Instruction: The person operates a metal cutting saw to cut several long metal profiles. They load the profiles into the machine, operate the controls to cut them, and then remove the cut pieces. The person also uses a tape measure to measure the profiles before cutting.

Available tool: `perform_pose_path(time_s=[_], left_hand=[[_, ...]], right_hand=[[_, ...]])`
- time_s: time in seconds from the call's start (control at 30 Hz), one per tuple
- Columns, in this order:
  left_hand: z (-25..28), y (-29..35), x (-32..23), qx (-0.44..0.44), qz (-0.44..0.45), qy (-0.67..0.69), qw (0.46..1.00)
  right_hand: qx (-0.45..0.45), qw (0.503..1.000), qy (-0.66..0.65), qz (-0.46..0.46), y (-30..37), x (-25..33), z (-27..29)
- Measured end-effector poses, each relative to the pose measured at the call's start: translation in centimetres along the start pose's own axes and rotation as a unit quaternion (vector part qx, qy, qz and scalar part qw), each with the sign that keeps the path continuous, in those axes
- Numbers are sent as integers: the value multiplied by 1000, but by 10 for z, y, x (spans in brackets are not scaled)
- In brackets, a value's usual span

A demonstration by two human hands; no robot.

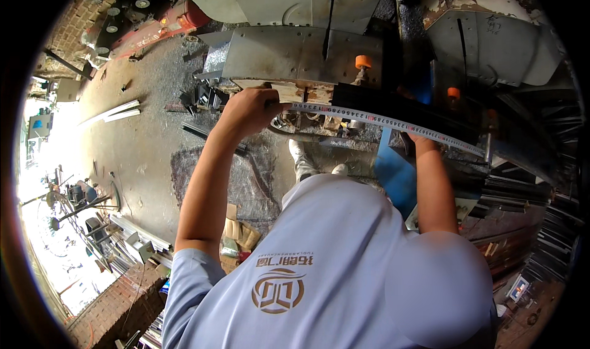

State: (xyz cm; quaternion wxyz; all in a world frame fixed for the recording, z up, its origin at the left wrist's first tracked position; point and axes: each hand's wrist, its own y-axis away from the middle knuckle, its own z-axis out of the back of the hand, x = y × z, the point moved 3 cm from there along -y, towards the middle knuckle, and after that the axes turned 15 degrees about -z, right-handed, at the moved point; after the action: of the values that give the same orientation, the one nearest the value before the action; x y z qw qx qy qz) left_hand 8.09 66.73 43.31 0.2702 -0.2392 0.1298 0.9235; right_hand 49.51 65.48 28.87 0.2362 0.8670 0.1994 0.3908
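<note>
A white tape measure blade (369, 115) with black and red marks stretches across the front of the machine, sloping down to the right. My left hand (253, 110) is closed at the blade's left end, thumb and fingers together on it. Just behind the blade lies a long black profile (393, 103), its left end a little right of my left hand. My right hand (421, 141) reaches up under the blade at the profile; the blade and profile cover most of its fingers, and what they grip is hidden.
A grey metal machine (295, 54) with an orange knob (363, 61) stands ahead. A blue panel (393, 171) hangs beside my right forearm. Stacked dark profiles (516, 192) lie at right. White strips (117, 112), a dark mat (227, 183) and cardboard (241, 231) are on the left floor.
</note>
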Motion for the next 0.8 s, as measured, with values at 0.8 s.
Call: perform_pose_path(time_s=[0.8], left_hand=[[-135, -20, -150, 126, 193, 495, 838]], right_hand=[[190, 944, 267, -24, 152, -115, 10]])
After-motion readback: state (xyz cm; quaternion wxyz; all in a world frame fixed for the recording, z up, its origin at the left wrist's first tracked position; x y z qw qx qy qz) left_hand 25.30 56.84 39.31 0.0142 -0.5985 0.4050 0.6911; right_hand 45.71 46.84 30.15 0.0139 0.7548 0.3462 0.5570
